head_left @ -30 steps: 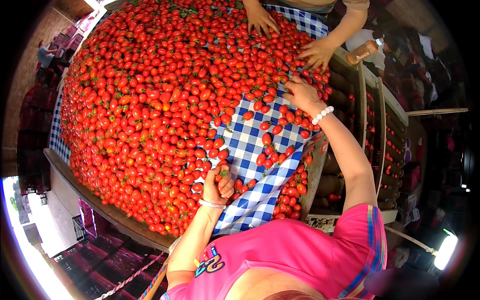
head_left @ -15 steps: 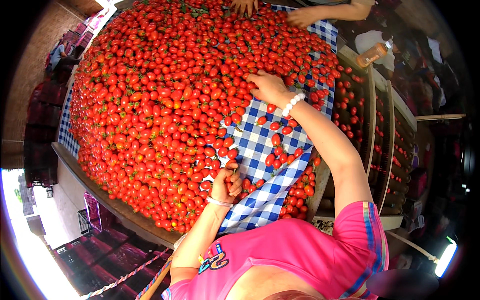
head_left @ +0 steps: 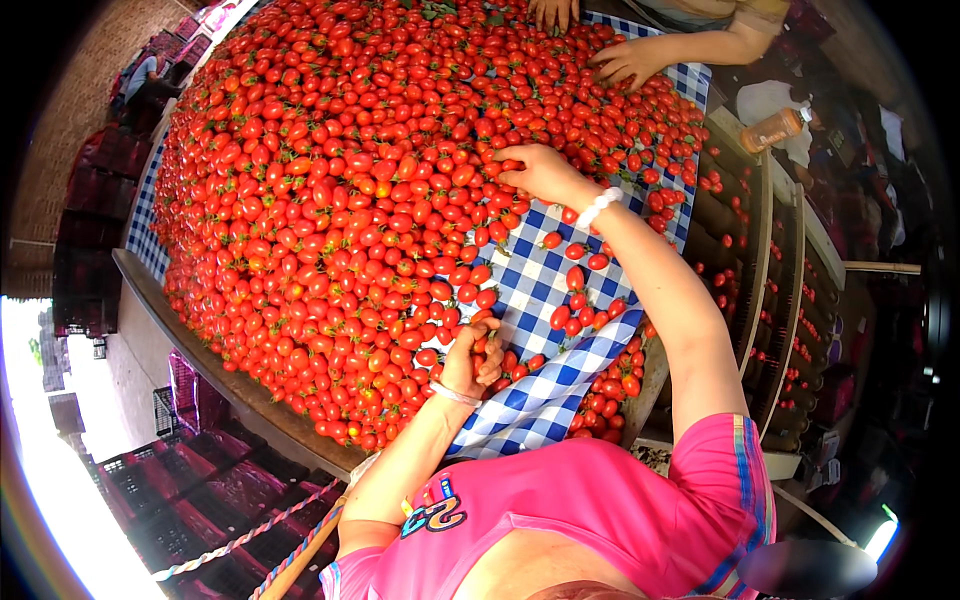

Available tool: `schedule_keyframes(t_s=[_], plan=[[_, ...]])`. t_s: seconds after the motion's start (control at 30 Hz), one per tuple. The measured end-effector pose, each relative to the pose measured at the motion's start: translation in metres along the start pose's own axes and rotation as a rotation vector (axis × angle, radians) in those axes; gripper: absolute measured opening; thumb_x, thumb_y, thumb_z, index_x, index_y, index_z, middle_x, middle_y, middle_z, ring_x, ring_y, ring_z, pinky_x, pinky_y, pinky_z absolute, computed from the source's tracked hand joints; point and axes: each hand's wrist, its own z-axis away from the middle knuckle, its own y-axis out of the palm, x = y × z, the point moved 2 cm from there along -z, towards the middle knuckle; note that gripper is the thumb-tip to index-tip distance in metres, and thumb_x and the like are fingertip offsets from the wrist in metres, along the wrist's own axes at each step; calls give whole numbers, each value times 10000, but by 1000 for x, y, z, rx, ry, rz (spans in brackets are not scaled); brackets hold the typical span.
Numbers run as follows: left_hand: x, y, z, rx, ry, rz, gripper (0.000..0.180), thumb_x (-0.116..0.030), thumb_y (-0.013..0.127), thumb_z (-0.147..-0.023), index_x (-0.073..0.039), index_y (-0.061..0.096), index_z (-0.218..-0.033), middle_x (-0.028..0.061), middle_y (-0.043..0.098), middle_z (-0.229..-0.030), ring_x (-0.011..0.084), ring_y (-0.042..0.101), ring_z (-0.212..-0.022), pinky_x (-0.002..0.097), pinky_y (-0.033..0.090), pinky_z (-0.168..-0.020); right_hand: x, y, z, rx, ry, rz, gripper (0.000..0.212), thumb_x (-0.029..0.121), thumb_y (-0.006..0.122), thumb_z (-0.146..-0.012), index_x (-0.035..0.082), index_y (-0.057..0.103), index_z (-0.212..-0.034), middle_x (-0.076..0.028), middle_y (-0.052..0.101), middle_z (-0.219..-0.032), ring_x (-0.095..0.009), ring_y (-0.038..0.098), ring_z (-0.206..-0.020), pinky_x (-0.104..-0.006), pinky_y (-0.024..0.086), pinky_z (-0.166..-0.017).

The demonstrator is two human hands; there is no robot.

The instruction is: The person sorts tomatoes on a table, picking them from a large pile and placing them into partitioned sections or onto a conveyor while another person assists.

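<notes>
A broad heap of small red oval cherry tomatoes, many with green stems, covers the table on a blue and white checked cloth. My right hand, with white beads at the wrist, reaches to the heap's right edge. Its thumb and fingers are apart, touching tomatoes there. Low in front of me my left hand is curled closed beside the heap's near edge. What lies inside its fingers is hidden. Several loose tomatoes rest on the cloth between and right of my hands.
Across the table, another person's hands touch the heap. Right of the table stands a roller rack carrying scattered tomatoes, with a bottle of brown drink near its far end. Dark crates lie at the lower left, beside a braided rope.
The view has shifted slightly, so the scene sits a little to the right. My hands keep nearly the same places over the cloth and heap. The other person's fingers have spread more.
</notes>
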Motion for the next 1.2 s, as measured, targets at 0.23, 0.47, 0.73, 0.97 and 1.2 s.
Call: schedule_keyframes(t_s=[0.23,0.47,0.73,0.97,1.2], plan=[[-3,25,6,-54,12,125,413,-445,481,-992,-92,569,-1188,31,581,-836,138,524,-599,224,361,-462,81,28,111,409,-380,-164,373,179,722,-884,46,644,-1223,-63,645,-941,-159,659,-858,-310,532,-701],[-4,40,26,157,-7,172,458,-505,464,-983,-137,558,-1238,90,635,-1074,184,595,-808,274,441,-585,115,41,155,340,-423,-83,351,169,709,-889,13,629,-1192,-123,614,-1147,-221,668,-948,-336,557,-782],[-7,47,25,339,18,240,358,-401,501,-974,-66,558,-1085,61,501,-796,143,437,-616,231,342,-468,16,44,67,16,-229,617,210,107,631,-887,64,664,-1089,-136,633,-1017,-362,656,-907,-441,534,-734],[-2,38,24,365,31,291,391,-418,492,-982,-47,565,-1082,68,494,-786,134,432,-600,231,335,-453,37,33,33,-161,-281,438,144,142,593,-884,39,651,-965,-139,603,-1041,-346,646,-931,-456,539,-781],[-2,39,26,258,55,223,363,-390,492,-990,-66,542,-1146,88,507,-874,135,438,-631,239,341,-474,38,66,-16,62,-58,792,221,103,550,-888,33,696,-1039,-217,537,-1268,-390,645,-1039,-481,571,-808]])
